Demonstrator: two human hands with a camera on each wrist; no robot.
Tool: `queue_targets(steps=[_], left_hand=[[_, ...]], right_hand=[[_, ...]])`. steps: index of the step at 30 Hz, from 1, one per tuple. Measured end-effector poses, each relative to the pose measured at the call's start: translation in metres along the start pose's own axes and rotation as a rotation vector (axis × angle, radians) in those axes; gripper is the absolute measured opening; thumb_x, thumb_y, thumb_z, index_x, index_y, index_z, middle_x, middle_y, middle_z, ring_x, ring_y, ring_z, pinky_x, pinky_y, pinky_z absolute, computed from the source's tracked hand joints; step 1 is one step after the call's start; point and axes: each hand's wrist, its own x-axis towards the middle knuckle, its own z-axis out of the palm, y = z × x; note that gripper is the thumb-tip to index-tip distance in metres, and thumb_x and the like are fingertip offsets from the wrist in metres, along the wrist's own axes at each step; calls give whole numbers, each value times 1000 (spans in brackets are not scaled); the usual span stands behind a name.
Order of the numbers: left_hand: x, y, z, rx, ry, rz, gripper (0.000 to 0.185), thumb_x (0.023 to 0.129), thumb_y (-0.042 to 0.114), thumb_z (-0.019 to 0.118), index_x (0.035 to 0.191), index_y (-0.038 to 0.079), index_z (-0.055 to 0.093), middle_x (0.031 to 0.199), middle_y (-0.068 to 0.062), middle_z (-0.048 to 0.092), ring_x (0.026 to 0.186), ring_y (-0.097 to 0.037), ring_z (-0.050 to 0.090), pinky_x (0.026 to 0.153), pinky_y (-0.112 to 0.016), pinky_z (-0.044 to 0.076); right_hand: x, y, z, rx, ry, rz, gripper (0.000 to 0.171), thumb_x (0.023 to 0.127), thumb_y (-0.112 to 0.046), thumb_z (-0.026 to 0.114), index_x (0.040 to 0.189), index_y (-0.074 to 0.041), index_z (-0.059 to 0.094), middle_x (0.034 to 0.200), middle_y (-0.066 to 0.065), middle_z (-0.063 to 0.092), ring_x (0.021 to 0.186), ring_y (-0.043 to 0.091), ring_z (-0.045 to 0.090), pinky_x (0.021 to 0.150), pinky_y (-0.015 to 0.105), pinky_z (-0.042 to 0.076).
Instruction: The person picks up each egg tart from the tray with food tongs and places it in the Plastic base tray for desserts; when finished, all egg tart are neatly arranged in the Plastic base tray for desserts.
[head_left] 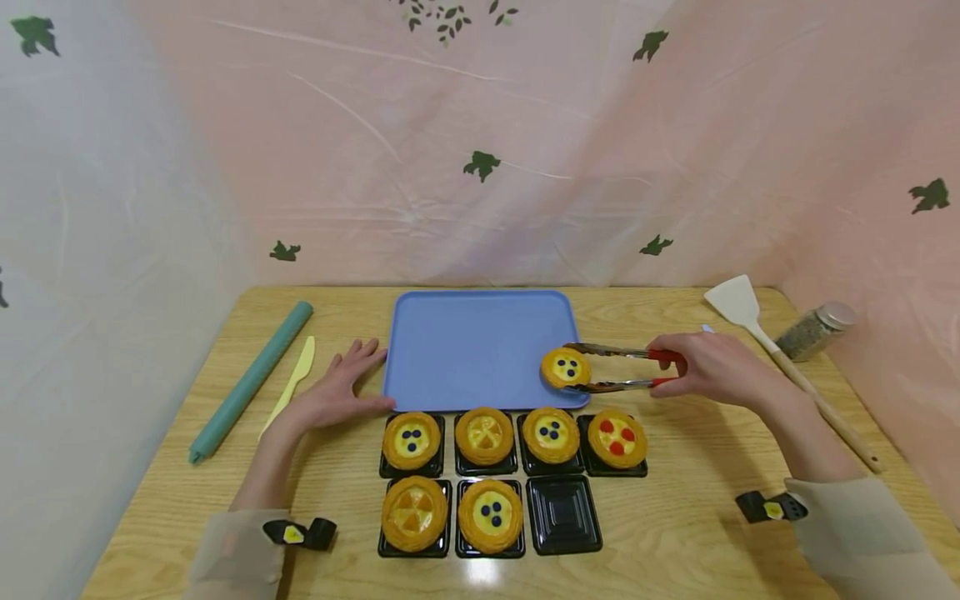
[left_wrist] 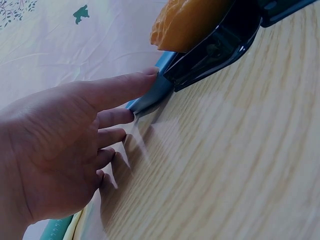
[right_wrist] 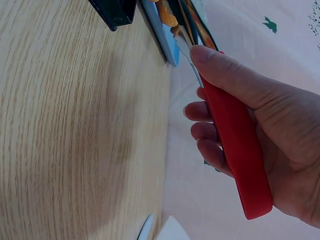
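My right hand [head_left: 705, 367] grips red-handled metal tongs [head_left: 611, 387], their red handle [right_wrist: 235, 135] lying across the palm in the right wrist view. Between the tong tips is a tart with blue berries [head_left: 566, 368], over the right front corner of a blue tray [head_left: 480, 350]. Whether the tart touches the tray I cannot tell. My left hand [head_left: 345, 388] has its fingers spread at the tray's left edge, thumb and fingertips touching the rim [left_wrist: 152, 95]. In front of the tray, black square holders carry tarts, such as a red-berry tart [head_left: 617, 439] and an orange-wedge tart [head_left: 484, 437].
One black holder [head_left: 564, 515] at the front right bears no tart. At left lie a teal rolling pin [head_left: 251, 383] and a yellow knife [head_left: 292, 382]. To the right are a white spatula with a wooden handle [head_left: 795, 375] and a spice jar [head_left: 815, 331]. Patterned cloth hangs behind.
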Motion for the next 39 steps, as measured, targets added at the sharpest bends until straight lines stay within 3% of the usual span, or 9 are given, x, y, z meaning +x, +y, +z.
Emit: queue_targets(steps=[39], left_hand=[[1, -1, 3, 1, 11, 2, 94, 92, 47, 74, 162, 3, 29, 172, -24, 11, 160, -46, -3, 128, -68, -4]], right_hand=[[3, 3, 8, 12, 14, -24, 48, 79, -39, 88, 115, -13, 73, 81, -13, 63, 70, 4, 50, 58, 22, 38]])
